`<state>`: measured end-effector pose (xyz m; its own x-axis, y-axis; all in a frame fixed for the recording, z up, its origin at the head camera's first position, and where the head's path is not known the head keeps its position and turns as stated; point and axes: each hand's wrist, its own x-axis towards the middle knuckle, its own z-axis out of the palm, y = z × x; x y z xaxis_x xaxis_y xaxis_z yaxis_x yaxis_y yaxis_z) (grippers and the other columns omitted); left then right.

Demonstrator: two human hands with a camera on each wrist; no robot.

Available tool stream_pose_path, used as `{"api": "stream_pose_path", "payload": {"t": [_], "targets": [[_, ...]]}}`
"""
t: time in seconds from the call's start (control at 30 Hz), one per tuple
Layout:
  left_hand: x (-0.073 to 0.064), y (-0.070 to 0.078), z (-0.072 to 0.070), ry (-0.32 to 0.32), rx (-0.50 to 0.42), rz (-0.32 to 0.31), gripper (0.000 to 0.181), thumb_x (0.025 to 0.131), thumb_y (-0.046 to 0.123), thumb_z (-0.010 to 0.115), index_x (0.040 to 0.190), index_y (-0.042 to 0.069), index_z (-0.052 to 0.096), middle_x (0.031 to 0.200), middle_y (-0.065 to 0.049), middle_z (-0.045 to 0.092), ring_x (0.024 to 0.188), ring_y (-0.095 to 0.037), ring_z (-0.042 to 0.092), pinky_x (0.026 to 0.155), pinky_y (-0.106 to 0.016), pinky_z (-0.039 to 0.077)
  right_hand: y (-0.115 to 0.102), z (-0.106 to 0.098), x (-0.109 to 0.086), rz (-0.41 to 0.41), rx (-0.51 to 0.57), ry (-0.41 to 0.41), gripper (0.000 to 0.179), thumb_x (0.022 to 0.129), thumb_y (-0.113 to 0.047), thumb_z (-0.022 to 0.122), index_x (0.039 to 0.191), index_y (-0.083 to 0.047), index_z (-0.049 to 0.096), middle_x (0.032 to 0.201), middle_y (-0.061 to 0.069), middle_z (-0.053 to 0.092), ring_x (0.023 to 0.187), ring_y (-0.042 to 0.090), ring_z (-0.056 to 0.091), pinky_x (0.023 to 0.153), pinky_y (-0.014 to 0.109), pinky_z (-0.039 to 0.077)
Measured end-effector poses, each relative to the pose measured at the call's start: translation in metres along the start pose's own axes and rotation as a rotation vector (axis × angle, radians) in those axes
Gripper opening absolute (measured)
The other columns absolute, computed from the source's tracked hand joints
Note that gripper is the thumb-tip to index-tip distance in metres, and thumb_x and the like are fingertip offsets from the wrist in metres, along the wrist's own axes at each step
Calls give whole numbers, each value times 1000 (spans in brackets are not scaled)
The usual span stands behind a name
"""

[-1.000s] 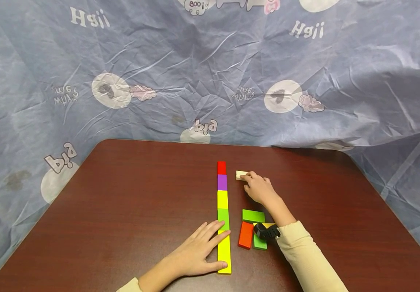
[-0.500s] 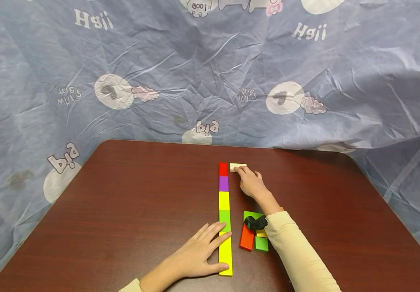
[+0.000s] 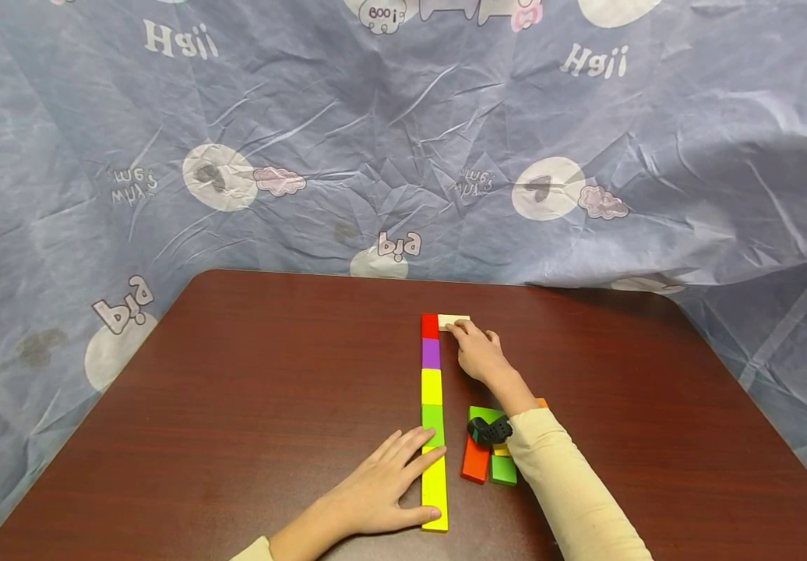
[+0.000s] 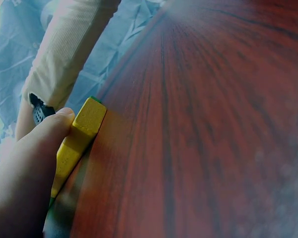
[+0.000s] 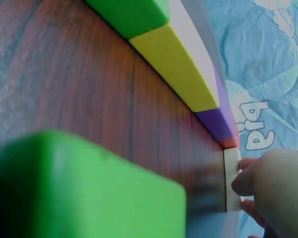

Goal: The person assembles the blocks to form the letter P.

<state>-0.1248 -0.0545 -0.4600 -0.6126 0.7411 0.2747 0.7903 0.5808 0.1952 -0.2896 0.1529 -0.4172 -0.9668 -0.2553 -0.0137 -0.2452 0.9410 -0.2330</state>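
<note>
A straight row of blocks runs away from me in the head view: a yellow stretch [image 3: 435, 489] nearest, then a green block [image 3: 432, 417], a yellow block [image 3: 431, 386], a purple block [image 3: 431, 354] and a red block [image 3: 430, 326] at the far end. My left hand [image 3: 378, 487] rests with spread fingers on the green block and near yellow stretch. At the far end, my right hand [image 3: 479, 354] pinches a cream wooden block [image 5: 232, 178]. That block lies crosswise, its left end against the red block's right side. Fingers partly hide it.
Right of the row lie loose blocks: a red-orange one [image 3: 475, 461], a green one [image 3: 504, 470] and others partly covered by the right forearm and its black wrist strap [image 3: 491, 429]. The dark wooden table [image 3: 270, 374] ends at a patterned blue-grey cloth [image 3: 347, 117].
The right hand has slid the cream block away from me and leftward, until it meets the red block. The left hand has kept its place on the row.
</note>
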Motion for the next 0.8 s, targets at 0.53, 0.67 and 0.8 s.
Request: {"api": "stream_pose_path", "payload": {"t": [0.53,0.67,0.8], "targets": [[0,0,-1,-16,-5,-8,69,88,64,31,143,22,27,149,-2,25,138,-16,25,110,-43,28,16,-21,-47,-15,175,98,35,92,-16,48,125,-9,53,128,16,51,120,34,46,99,59,31],[0,1,-1,-28,-18,-8,69,88,64,31,143,22,27,150,-2,24,138,-16,24,110,-43,28,21,-22,-71,-29,201,61,30,90,-19,53,119,-11,58,123,13,55,115,32,51,98,56,36],[1,1,-1,-33,-17,-12,69,88,64,30,143,22,26,150,-2,23,138,-16,24,110,-43,27,27,-22,-89,-83,261,-34,27,89,-21,56,114,-13,60,118,9,58,111,29,53,95,51,41]]}}
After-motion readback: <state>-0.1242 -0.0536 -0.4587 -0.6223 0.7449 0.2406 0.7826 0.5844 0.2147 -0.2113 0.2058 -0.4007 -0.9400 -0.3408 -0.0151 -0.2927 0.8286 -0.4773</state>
